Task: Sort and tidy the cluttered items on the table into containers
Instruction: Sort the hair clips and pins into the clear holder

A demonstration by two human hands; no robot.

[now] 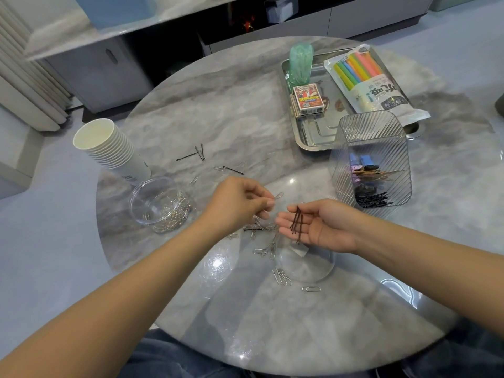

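We sit at a round marble counter (pixel 245 105) with both arms stretched out over it. Our left hand (pixel 240 204) hovers above a loose heap of paper clips (pixel 266 241); its grip is closed, thumb and fingertips pinching a single silver paper clip (pixel 278 195) that sticks out toward the right. Our right hand (pixel 319 227) lies palm up just beside it, its grip relaxed and open, fingers nearly straight, with a few dark bobby pins (pixel 297 223) resting across the fingers.

To the left, a clear round bowl (pixel 158 204) holds a pile of paper clips, and a stack of white paper cups (pixel 109 148) leans on its side just behind it. More bobby pins (pixel 197 154) lie scattered farther out on the counter, well apart from our hands. To the right stands a clear ribbed bin (pixel 371 162) with black bobby pins at its bottom and some blue and purple clips above them. Behind it, a metal tray (pixel 313 132) carries a small card box (pixel 308 100), a green bundle (pixel 300 62) and a packet of coloured straws (pixel 365 77). A clear lid (pixel 308 264) rests on the counter under our right hand, with several paper clips beside its near edge.
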